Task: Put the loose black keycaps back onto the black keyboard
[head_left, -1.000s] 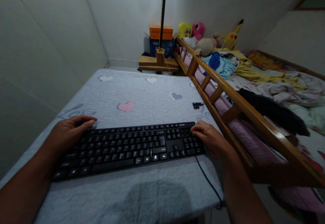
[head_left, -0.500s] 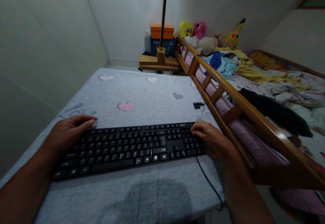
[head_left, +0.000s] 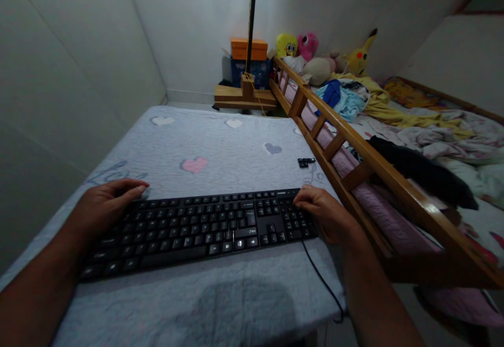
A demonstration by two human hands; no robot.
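A black keyboard [head_left: 189, 231] lies across the blue-grey cloth with printed hearts [head_left: 220, 142]. At its left end rests my left hand [head_left: 106, 202], fingers together over the keys and top edge; whatever they hold, if anything, is hidden. My right hand [head_left: 321, 208] is at the number pad on the right end, thumb and fingers pinched together at the upper keys; what is between them is too small to make out. Several loose black keycaps [head_left: 305, 162] lie together on the cloth beyond the right end of the keyboard.
A wooden bed rail [head_left: 354, 142] runs along the right side. The keyboard's cable [head_left: 323, 279] hangs toward the near right edge. Behind stand an orange box [head_left: 249, 49] and a dark pole [head_left: 252, 16] on a wooden base. Bedding and plush toys lie beyond the rail.
The whole view has shifted very slightly. Both hands stay at their places on the keyboard.
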